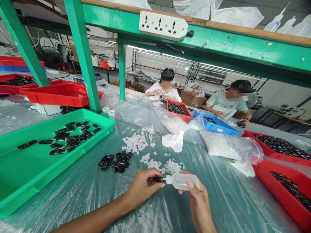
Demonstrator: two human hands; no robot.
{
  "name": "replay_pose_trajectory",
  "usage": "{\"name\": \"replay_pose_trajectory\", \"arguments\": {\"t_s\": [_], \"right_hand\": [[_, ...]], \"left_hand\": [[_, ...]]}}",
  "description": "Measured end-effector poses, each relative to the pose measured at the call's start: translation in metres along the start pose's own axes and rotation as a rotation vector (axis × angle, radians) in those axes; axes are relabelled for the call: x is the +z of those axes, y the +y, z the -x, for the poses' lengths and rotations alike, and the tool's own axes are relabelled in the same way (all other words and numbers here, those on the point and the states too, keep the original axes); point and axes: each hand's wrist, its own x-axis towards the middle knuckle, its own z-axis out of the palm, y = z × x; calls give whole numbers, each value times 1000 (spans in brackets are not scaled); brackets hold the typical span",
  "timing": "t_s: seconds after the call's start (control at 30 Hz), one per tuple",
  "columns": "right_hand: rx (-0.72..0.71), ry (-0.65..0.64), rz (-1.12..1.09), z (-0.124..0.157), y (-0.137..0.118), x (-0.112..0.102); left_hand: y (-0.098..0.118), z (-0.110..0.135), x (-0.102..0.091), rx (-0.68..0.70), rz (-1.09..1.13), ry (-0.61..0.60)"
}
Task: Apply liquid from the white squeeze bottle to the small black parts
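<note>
Between the thumb and fingers of my left hand (143,186) is a small black plastic casing (158,179), mostly covered by the fingers. My right hand (198,194) grips a translucent white squeeze bottle (184,181), lying sideways with its nozzle pointing left. The nozzle tip is at the black casing; whether they touch I cannot tell. Just beyond my hands lie piles of small white plastic pieces (134,143) and tinier white bits (173,166). A cluster of black casings (119,163) rests on the plastic-covered table to the left of these.
At left a green tray (97,144) holds several black casings. Red trays (264,174) of black parts line the right side. Bags of white pieces (216,145) lie beyond. A green frame with a power strip (162,26) spans overhead. Two people sit across the table.
</note>
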Motion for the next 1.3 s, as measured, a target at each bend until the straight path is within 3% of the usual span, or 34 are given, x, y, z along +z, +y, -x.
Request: {"name": "replay_pose_trajectory", "arguments": {"t_s": [0.23,0.53,0.67,0.83,0.97,1.17,1.3], "right_hand": [[-44,-48,120,2,5,-4],[-68,39,123,9,-1,4],[-21,17,19,5,4,-1],[96,-11,-281,-7,12,-10],[75,-24,-379,-15,12,-17],[-2,87,-129,-33,11,-34],[-77,176,334,-50,10,-52]], "left_hand": [[-1,1,1,6,-36,-36],[0,1,0,9,-31,-37],[-1,0,0,-3,15,-18],[3,1,0,1,67,-8],[6,1,-1,-10,97,-20],[3,0,0,-14,99,-29],[3,0,1,-10,101,-35]]}}
